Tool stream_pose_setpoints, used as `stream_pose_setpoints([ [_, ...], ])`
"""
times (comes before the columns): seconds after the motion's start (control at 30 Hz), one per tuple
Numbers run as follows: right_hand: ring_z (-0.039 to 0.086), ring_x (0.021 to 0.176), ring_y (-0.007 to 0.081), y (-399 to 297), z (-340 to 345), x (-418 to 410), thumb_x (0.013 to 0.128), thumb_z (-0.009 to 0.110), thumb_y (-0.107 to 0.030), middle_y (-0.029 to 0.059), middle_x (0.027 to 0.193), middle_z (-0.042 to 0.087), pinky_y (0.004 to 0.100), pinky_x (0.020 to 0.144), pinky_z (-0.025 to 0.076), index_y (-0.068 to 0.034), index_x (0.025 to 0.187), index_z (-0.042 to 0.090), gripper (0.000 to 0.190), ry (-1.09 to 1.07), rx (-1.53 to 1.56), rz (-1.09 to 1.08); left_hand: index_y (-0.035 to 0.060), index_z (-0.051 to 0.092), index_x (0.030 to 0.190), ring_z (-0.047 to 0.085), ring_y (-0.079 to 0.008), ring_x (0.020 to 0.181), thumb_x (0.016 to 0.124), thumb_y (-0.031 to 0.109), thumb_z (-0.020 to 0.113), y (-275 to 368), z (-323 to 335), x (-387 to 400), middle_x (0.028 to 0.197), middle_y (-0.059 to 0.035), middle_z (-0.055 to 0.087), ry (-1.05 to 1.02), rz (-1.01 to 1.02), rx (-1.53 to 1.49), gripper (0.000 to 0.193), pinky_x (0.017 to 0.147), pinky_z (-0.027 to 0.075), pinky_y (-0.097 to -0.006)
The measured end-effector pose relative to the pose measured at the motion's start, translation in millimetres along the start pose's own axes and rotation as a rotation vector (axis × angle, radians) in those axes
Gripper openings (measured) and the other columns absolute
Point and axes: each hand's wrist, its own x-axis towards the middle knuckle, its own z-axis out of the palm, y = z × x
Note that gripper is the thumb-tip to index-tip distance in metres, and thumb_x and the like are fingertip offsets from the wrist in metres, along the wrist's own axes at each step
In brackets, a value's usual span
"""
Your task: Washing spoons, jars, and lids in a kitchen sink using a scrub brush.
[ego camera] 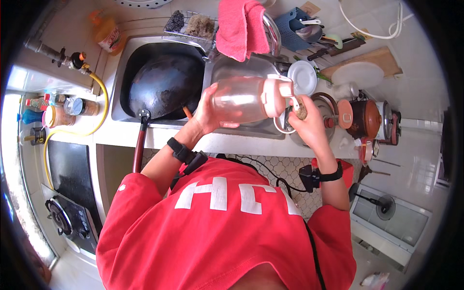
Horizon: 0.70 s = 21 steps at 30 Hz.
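Note:
My left hand (206, 112) is wrapped around the base of a large see-through plastic water bottle (237, 99). The bottle lies sideways above the right sink basin (266, 132), its pink lid (274, 98) pointing right. A white strap loop (278, 127) hangs below the lid. Pinched in my right hand (310, 121) is a small brownish scrubbing pad (300, 108), held against the spout part of the lid. The fingers partly hide the pad. In the left basin sits a dark wok (165, 85), its reddish handle (139, 148) sticking out over the counter edge.
A pink towel (241, 30) hangs over the faucet (272, 32). Behind the sink, a wire rack (190, 38) holds scrubbers. White plates (303, 78) and a lidded glass pot (322, 125) stand right. A yellow gas hose (103, 108) curves past jars (59, 116) at left.

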Motion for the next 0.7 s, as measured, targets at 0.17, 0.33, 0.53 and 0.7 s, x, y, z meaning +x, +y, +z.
stream_pose_setpoints([
  [0.17, 0.054, 0.082, 0.0281, -22, -22, 14, 0.063, 0.066, -0.004, 0.0088, 0.087, 0.057, 0.0348, 0.071, 0.045, -0.008, 0.097, 0.053, 0.036, -0.173, -0.426, -0.605, 0.0178, 0.043, 0.123, 0.049, -0.0371, 0.103, 0.068, 0.068, 0.048, 20, -12, 5, 0.119, -0.0189, 0.046, -0.145, -0.347, -0.111, 0.075, 0.074, 0.046, -0.0500],
  [0.33, 0.052, 0.086, 0.0245, -29, -37, 18, 0.059, 0.068, -0.003, 0.0025, 0.089, 0.057, 0.0350, 0.074, 0.045, -0.010, 0.092, 0.055, 0.036, -0.179, -0.597, -0.823, 0.0164, 0.043, 0.123, 0.047, -0.0389, 0.108, 0.071, 0.066, 0.046, 36, -9, 8, 0.118, -0.0199, 0.048, -0.171, -0.530, -0.020, 0.072, 0.074, 0.046, -0.0499],
  [0.53, 0.052, 0.085, 0.0233, -20, -40, 14, 0.063, 0.069, -0.007, 0.0049, 0.090, 0.057, 0.0329, 0.074, 0.045, -0.012, 0.104, 0.057, 0.043, 0.135, -0.695, -0.706, 0.0171, 0.039, 0.127, 0.048, -0.0387, 0.107, 0.073, 0.064, 0.046, 39, -14, 9, 0.121, -0.0170, 0.046, -0.155, -0.311, 0.085, 0.072, 0.078, 0.045, -0.0515],
  [0.7, 0.053, 0.086, 0.0120, 17, -21, -3, 0.078, 0.067, -0.025, 0.0052, 0.093, 0.055, 0.0253, 0.076, 0.044, -0.004, 0.111, 0.051, 0.042, -0.016, 0.461, 0.389, 0.0193, 0.027, 0.134, 0.047, -0.0380, 0.109, 0.075, 0.059, 0.048, 32, -27, 11, 0.126, -0.0131, 0.041, -0.137, -0.084, 0.184, 0.074, 0.082, 0.044, -0.0530],
])
